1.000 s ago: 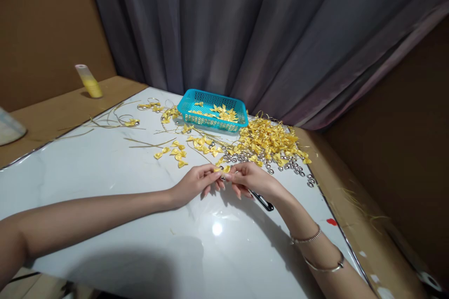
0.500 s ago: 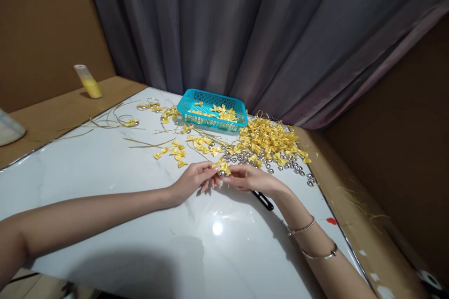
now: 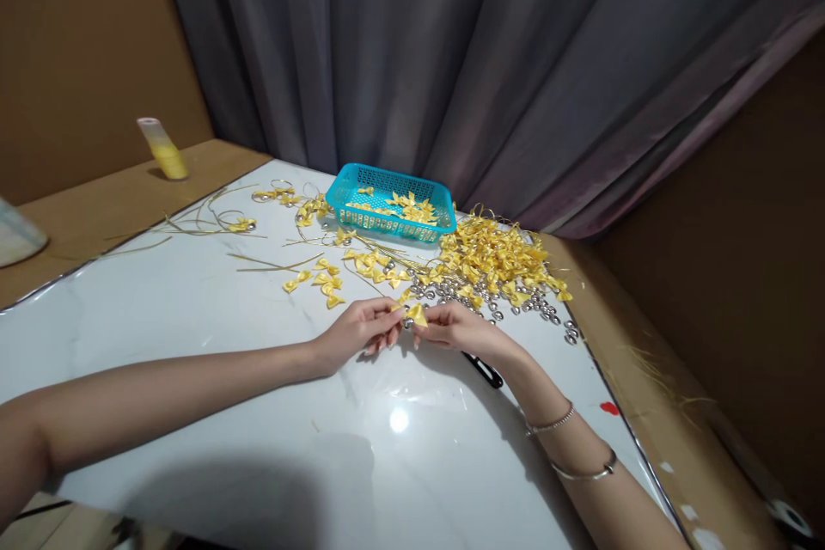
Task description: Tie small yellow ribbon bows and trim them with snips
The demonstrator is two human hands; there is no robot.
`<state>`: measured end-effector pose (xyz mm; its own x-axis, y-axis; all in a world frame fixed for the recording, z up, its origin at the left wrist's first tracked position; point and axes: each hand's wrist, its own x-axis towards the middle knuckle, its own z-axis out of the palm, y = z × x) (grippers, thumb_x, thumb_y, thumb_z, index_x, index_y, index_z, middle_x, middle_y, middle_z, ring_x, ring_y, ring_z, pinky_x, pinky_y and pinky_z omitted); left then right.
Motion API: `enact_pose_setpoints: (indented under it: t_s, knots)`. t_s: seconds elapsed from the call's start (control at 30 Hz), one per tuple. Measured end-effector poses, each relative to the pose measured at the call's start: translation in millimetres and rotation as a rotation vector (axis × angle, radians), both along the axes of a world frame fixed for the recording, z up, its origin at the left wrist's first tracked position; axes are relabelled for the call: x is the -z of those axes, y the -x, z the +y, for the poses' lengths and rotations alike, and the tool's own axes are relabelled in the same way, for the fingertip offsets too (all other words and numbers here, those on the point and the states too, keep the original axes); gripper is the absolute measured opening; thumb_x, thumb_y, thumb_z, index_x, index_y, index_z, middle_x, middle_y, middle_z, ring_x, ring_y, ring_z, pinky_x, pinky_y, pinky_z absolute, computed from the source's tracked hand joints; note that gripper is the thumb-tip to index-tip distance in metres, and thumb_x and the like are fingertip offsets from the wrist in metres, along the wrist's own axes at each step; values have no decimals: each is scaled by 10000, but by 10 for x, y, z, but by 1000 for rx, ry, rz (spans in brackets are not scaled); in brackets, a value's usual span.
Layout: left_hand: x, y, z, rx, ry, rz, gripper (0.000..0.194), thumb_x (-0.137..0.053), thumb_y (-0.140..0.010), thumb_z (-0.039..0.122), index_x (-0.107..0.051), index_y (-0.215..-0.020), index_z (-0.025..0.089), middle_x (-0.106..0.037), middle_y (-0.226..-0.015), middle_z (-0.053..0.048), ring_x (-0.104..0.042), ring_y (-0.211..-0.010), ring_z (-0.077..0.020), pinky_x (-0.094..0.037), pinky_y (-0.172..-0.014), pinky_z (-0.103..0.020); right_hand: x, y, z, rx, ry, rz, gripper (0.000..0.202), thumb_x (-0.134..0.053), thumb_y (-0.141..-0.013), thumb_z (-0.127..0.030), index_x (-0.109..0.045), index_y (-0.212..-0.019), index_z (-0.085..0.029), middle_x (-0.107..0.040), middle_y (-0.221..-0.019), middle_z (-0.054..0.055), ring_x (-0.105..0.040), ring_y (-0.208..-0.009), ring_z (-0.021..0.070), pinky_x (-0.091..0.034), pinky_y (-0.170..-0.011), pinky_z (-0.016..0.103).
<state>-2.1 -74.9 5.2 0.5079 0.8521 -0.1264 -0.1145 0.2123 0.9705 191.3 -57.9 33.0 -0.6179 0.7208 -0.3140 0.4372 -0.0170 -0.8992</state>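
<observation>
A yellow satin bow (image 3: 418, 314) with a small silver bell (image 3: 408, 323) is pinched between my two hands over the white table. My left hand (image 3: 366, 328) has thumb and fingers closed at the bow's left side. From the right, my right hand (image 3: 459, 328) grips the bow's other side with its fingertips. Just beyond the hands lie loose silver bells (image 3: 444, 290) and a large heap of yellow bows (image 3: 496, 251). Several more bows (image 3: 327, 279) are scattered left of them. Part of a black-handled tool (image 3: 485, 371) shows beneath my right wrist.
A turquoise basket (image 3: 391, 228) holding yellow bows stands at the back, before a grey curtain. Gold cords (image 3: 206, 219) lie at the left. A yellow-filled bottle (image 3: 165, 153) stands at the back left. A red piece (image 3: 609, 407) lies near the right edge.
The bow between my fingers has turned and shifted slightly right. My right hand's fingers have drawn a little away from my left hand's fingers.
</observation>
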Motion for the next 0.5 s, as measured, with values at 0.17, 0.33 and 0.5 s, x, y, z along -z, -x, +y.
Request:
enact_pose_setpoints:
  t_s: [0.17,0.33,0.5]
  knots:
    - [0,-6,-5,26,15,-1,339,-607,-765,461,-538,-706,134,-505,-539,33,-391,-405,-38,-258,-362,-156,54,97,-35,138,-248,-160,171,-458,-733,-179,-527,-580,-144,-404,-498,-42,-339,-483,85,-234,-484,220]
    - [32,-11,-9,47,-15,15,345,-613,-761,464,-544,-691,134,-512,-559,27,-397,-427,-43,-271,-375,-158,93,204,-87,224,-363,-242,130,-451,-610,-59,-496,-540,-159,-404,-475,-50,-356,-516,98,-221,-504,227]
    - [56,-3,-13,96,-43,26,338,-609,-764,462,-581,-740,126,-521,-568,20,-406,-447,-50,-271,-381,-158,109,232,-101,245,-375,-252,147,-425,-583,-34,-476,-526,-160,-387,-467,-53,-366,-532,100,-223,-505,223]
